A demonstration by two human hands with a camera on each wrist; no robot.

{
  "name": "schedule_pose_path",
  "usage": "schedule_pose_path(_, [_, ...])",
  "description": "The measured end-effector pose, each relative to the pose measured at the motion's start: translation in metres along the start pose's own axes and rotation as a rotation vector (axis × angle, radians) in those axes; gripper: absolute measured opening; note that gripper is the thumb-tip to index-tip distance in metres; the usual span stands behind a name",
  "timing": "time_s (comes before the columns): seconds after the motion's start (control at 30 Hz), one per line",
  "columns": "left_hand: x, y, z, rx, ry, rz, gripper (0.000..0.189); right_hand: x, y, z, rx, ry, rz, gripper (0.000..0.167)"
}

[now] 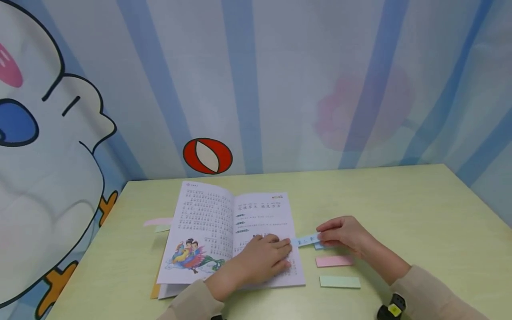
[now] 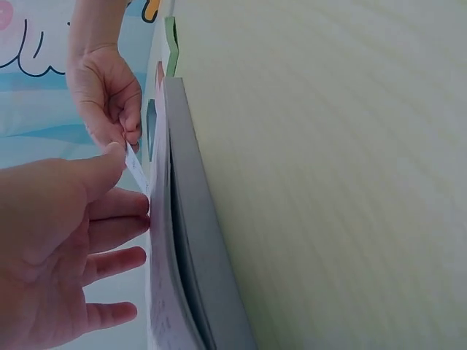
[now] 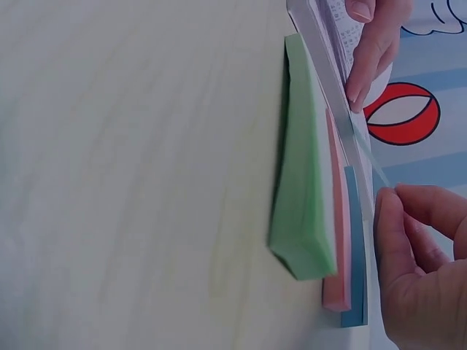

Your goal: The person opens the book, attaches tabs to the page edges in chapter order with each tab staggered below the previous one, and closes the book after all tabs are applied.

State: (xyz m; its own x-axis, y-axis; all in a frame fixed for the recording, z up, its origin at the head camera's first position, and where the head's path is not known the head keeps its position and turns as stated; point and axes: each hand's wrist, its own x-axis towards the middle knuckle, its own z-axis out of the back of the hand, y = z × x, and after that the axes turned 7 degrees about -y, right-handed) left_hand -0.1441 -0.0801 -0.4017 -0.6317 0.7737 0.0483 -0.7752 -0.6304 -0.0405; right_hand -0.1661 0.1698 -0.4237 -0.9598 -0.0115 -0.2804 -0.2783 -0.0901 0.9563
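Note:
An open book [image 1: 206, 209] lies on the table, with printed text and a coloured picture on its left page. My left hand [image 1: 262, 258] rests on the right page, fingers extended toward its outer edge. A blue sticky note strip [image 1: 307, 240] with handwriting sticks out past that edge, near the left fingertips. My right hand [image 1: 346, 235] pinches the strip's outer end between thumb and fingers, as the right wrist view also shows. Just under that hand is a blue sticky note pad [image 3: 354, 255], partly covered in the head view.
A pink sticky note pad [image 1: 334, 261] and a green sticky note pad [image 1: 339, 282] lie right of the book, nearer the front. Pink tab [image 1: 158, 221] and green tab [image 1: 162, 228] stick out from the book's left side. A patterned curtain [image 1: 288, 89] hangs behind the table.

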Motion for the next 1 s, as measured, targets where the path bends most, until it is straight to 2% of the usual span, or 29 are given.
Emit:
schedule_pose_path(0.13, [-0.003,0.005,0.005,-0.007,-0.082,0.027,0.043,0.0,0.002,0.004,0.006,0.004,0.008,0.028])
schedule_pose_path(0.23, [-0.011,0.012,0.012,-0.042,-0.194,0.067,0.037,-0.001,0.002,0.006,-0.006,0.002,0.011,0.027])
schedule_pose_path(0.3, [-0.019,0.019,0.017,-0.057,-0.295,0.105,0.032,-0.002,0.002,0.007,-0.019,-0.001,0.014,0.026])
schedule_pose_path(0.4, [-0.036,0.031,0.026,-0.078,-0.441,0.208,0.022,-0.003,0.004,0.008,-0.038,-0.008,0.028,0.027])
schedule_pose_path(0.5, [-0.058,0.042,0.035,-0.098,-0.528,0.362,0.017,-0.005,0.007,0.006,-0.05,-0.02,0.037,0.027])
schedule_pose_path(0.63, [-0.089,0.056,0.045,-0.16,-0.529,0.582,0.018,-0.007,0.013,-0.001,-0.058,-0.019,0.043,0.03])
schedule_pose_path(0.73, [-0.11,0.065,0.051,-0.233,-0.502,0.726,0.02,-0.007,0.017,-0.01,-0.07,-0.009,0.052,0.032])
schedule_pose_path(0.9, [-0.138,0.079,0.05,-0.348,-0.437,0.937,0.029,-0.008,0.022,-0.03,-0.08,0.027,0.065,0.033])
schedule_pose_path(1.0, [-0.15,0.087,0.045,-0.417,-0.403,1.013,0.038,-0.009,0.023,-0.043,-0.071,0.055,0.069,0.034])
